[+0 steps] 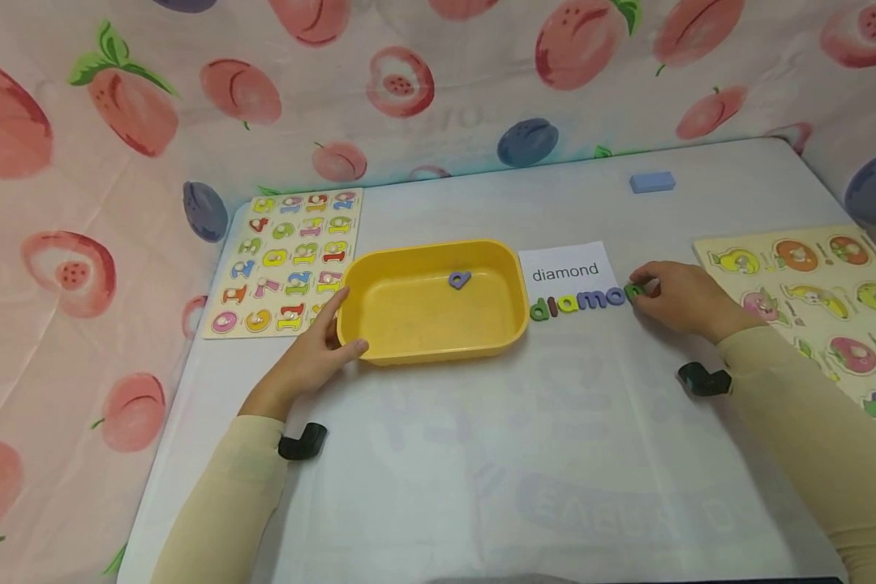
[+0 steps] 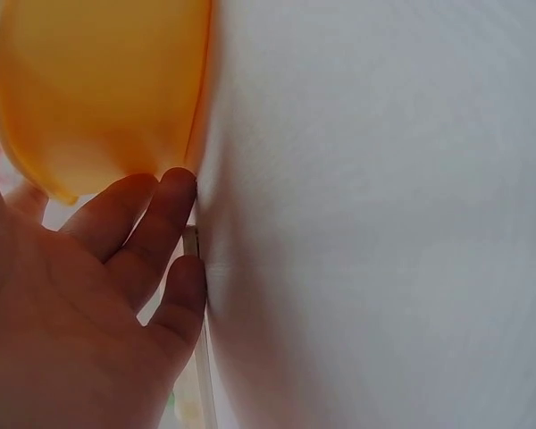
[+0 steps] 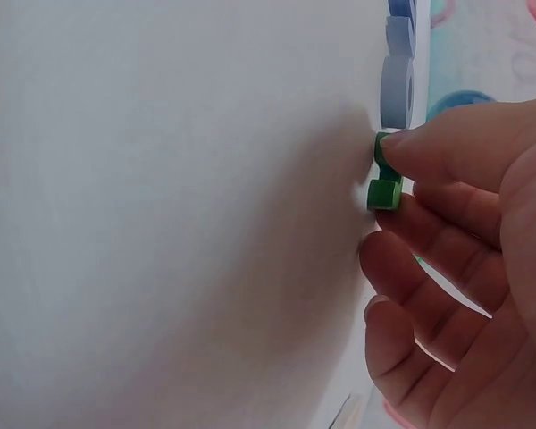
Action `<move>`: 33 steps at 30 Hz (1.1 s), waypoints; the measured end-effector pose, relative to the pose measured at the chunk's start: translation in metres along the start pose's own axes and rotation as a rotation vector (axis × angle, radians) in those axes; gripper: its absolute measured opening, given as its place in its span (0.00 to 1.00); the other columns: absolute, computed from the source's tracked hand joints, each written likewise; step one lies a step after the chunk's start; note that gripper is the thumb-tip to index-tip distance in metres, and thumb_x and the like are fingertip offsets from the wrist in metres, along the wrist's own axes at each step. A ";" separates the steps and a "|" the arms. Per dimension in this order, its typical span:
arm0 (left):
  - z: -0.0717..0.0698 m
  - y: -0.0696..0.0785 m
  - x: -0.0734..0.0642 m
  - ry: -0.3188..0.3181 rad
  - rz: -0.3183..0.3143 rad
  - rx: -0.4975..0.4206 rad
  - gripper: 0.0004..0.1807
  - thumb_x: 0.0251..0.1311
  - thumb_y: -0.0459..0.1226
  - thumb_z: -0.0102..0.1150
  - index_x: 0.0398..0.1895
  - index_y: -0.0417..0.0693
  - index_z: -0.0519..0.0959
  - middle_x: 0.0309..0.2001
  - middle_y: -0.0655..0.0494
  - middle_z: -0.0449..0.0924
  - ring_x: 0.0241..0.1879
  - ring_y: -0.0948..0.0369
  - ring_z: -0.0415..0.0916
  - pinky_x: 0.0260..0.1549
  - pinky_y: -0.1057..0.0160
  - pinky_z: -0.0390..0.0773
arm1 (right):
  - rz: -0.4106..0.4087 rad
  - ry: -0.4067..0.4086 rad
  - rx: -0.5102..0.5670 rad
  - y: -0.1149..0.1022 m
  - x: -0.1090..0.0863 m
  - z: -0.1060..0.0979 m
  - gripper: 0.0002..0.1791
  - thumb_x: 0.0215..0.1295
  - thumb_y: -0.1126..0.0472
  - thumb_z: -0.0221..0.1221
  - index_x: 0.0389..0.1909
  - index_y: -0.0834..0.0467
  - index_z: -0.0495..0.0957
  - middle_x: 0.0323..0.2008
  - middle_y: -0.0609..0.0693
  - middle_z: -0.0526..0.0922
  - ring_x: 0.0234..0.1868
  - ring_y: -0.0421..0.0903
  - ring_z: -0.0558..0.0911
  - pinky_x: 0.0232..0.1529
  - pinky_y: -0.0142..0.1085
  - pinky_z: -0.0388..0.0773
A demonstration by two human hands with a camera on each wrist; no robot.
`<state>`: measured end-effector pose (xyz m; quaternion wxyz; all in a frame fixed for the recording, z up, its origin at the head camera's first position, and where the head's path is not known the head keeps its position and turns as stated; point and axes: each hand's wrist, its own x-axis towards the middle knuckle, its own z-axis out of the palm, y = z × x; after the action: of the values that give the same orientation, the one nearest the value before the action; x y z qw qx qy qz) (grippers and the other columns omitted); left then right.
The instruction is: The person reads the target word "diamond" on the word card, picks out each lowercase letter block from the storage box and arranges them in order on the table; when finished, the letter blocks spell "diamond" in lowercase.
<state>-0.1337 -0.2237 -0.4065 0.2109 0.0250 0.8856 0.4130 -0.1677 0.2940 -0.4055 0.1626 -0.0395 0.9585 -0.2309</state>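
In the head view my left hand grips the left end of a yellow plastic basin, thumb near the front corner. The left wrist view has its fingers against the basin's outer wall. Inside the basin lies one purple letter, shaped like a d. My right hand pinches a green letter n between thumb and fingers, at the right end of a row of letters. The row reads d, i, a, m, o, with the purple o beside the n. Above it lies a white card printed "diamond".
A wooden number puzzle board lies left of the basin, partly behind it. On the right, a fruit puzzle board sits under and beyond my right forearm. A blue block rests near the table's back edge, below a fruit-patterned curtain.
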 end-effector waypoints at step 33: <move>0.000 -0.001 0.001 0.005 -0.019 -0.013 0.53 0.62 0.55 0.64 0.81 0.74 0.38 0.73 0.45 0.63 0.68 0.49 0.62 0.69 0.36 0.50 | -0.424 0.131 -0.088 -0.128 0.001 -0.008 0.23 0.72 0.57 0.60 0.65 0.60 0.76 0.56 0.57 0.82 0.30 0.53 0.82 0.52 0.50 0.80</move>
<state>-0.1344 -0.2238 -0.4076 0.2128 0.0144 0.8836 0.4168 -0.1716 0.1829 -0.3407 0.0457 -0.2322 0.9464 -0.2200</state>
